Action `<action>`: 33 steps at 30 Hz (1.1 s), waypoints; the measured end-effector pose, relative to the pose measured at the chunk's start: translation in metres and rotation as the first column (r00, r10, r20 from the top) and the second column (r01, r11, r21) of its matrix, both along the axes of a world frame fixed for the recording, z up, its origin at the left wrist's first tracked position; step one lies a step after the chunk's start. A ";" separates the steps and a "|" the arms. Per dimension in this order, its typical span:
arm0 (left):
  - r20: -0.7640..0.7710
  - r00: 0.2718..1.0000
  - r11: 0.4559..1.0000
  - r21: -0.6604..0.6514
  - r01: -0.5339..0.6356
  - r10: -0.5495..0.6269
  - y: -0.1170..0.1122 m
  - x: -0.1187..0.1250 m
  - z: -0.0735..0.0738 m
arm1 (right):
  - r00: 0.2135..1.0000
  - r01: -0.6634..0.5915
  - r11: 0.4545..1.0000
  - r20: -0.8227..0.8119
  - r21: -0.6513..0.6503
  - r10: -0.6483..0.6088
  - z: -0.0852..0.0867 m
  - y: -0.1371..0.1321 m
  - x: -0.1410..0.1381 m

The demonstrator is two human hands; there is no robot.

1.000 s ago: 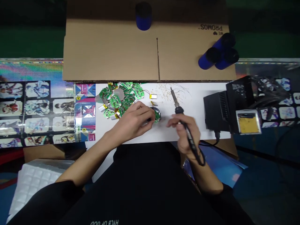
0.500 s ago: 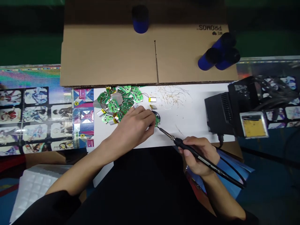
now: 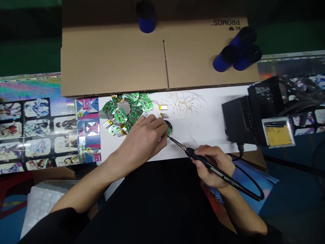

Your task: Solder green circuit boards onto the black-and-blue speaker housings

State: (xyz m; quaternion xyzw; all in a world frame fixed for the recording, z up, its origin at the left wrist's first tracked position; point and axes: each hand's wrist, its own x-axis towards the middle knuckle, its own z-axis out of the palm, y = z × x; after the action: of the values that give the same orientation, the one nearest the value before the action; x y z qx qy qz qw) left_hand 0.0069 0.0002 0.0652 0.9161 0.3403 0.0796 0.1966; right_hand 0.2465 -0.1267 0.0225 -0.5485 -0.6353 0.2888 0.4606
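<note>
My right hand (image 3: 220, 161) grips a black soldering iron (image 3: 225, 178) like a pen, its metal tip slanting up to the left. The tip is at the lower edge of a small green circuit board (image 3: 170, 130) with a dark curved rim or wire around it. My left hand (image 3: 149, 135) is closed beside that board and covers its left part. Whatever its fingertips pinch is hidden beneath the hand. Behind my left hand lies a heap of green circuit boards (image 3: 138, 103) with wires and silvery battery cells. One battery cell (image 3: 164, 107) with yellow tape lies right of the heap.
Wire clippings (image 3: 186, 105) lie scattered on the white sheet (image 3: 210, 118). A black soldering station (image 3: 237, 118) with a yellow sponge tray (image 3: 278, 133) stands at right. Behind is a cardboard box (image 3: 114, 61) bearing several blue-and-black cylinders (image 3: 147, 23). Printed picture sheets (image 3: 38, 135) are at left.
The whole view has shifted and tilted slightly. Both hands keep nearly the same pose, and the iron's tip stays at the board's lower edge.
</note>
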 end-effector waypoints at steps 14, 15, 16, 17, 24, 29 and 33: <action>-0.044 0.999 1.000 -0.006 0.016 -0.016 0.002 0.000 0.002 | 0.981 0.108 0.993 -0.167 0.050 -0.099 0.001 -0.001 0.010; -0.044 0.999 1.000 -0.007 0.017 -0.017 0.002 0.000 0.002 | 0.979 0.131 0.990 -0.164 0.057 -0.120 0.000 0.000 0.011; -0.044 0.999 1.000 -0.006 0.018 -0.018 0.002 0.000 0.002 | 0.978 0.148 0.987 -0.159 0.069 -0.135 -0.001 0.000 0.012; -0.044 0.999 1.000 -0.005 0.018 -0.019 0.002 0.001 0.002 | 0.977 0.159 0.984 -0.153 0.078 -0.145 -0.001 0.002 0.012; -0.009 1.000 1.000 -0.004 0.019 -0.019 0.002 -0.002 -0.001 | 0.974 0.218 0.965 -0.090 0.143 -0.207 -0.001 0.013 0.003; 0.076 0.997 0.999 -0.033 0.024 -0.022 0.000 -0.010 -0.010 | 0.953 0.278 0.955 -0.154 0.102 -0.261 -0.011 0.016 -0.004; 0.210 0.977 0.999 0.005 -0.042 0.040 -0.010 -0.016 -0.025 | 0.970 0.186 0.977 -0.179 0.108 -0.165 -0.021 0.027 -0.014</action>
State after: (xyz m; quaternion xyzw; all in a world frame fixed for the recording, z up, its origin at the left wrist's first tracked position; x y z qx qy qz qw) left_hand -0.0094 -0.0100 0.0397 0.8963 0.3359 0.1816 0.2254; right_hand 0.2325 -0.1000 0.0014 -0.5465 -0.5597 0.2525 0.5695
